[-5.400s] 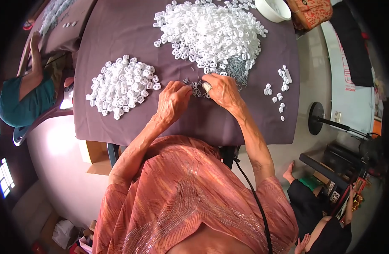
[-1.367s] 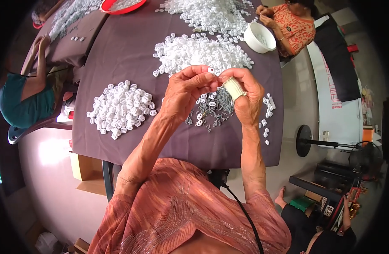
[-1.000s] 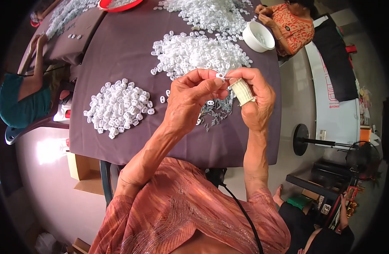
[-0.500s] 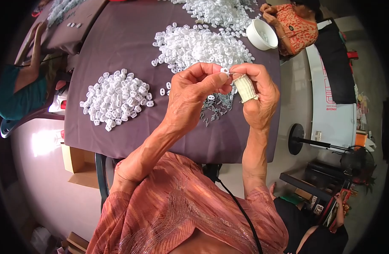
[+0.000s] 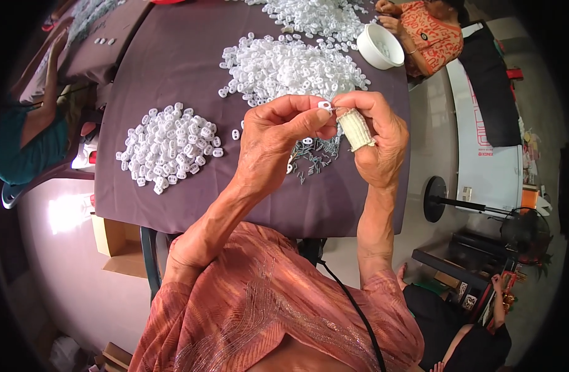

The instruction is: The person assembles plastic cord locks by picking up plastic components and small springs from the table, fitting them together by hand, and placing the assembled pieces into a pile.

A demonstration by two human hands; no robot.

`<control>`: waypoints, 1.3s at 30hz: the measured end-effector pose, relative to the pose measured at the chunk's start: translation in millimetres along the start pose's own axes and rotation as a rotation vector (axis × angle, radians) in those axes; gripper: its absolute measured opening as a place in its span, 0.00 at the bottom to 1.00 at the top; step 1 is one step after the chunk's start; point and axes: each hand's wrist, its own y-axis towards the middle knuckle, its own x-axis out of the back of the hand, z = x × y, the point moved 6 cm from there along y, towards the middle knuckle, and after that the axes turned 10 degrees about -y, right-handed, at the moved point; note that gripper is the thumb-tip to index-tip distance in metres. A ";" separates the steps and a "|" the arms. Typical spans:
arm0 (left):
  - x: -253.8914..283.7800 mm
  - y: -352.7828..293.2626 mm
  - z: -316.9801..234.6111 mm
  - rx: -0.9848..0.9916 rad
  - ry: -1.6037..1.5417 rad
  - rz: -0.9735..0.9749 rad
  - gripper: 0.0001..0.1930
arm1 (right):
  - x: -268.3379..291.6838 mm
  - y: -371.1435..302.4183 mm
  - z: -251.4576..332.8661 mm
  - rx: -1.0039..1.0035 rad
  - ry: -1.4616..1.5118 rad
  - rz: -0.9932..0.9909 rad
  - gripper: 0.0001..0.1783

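Over the near part of the table, both of my hands meet at the fingertips. My left hand [image 5: 266, 139] is closed, pinching a small white plastic piece with holes [image 5: 325, 105] between thumb and fingers. Right beside that piece, my right hand [image 5: 383, 142] pinches a tiny metal spring [image 5: 334, 110], largely hidden by the fingertips. A cream ribbed knit sleeve [image 5: 357, 130] covers my right thumb. Below the hands lies a scatter of small grey springs [image 5: 315, 161]. A big heap of white plastic pieces [image 5: 291, 68] rises just beyond the hands, and a smaller pile [image 5: 170, 146] sits to the left.
A brown cloth covers the table [image 5: 247, 214]. At the far right stands a white tub [image 5: 380, 46], near a person in an orange patterned shirt [image 5: 430, 40]. Another person in teal [image 5: 27, 142] sits left. A standing fan [image 5: 523, 235] is at the right.
The white piece and my left fingertips have shifted slightly left. Less of the spring shows between the hands now. Both hands keep their pinch.
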 end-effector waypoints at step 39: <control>43.5 18.4 -53.7 -0.260 -0.097 -0.035 0.07 | -81.2 -17.0 -70.6 -0.100 -0.032 0.277 0.06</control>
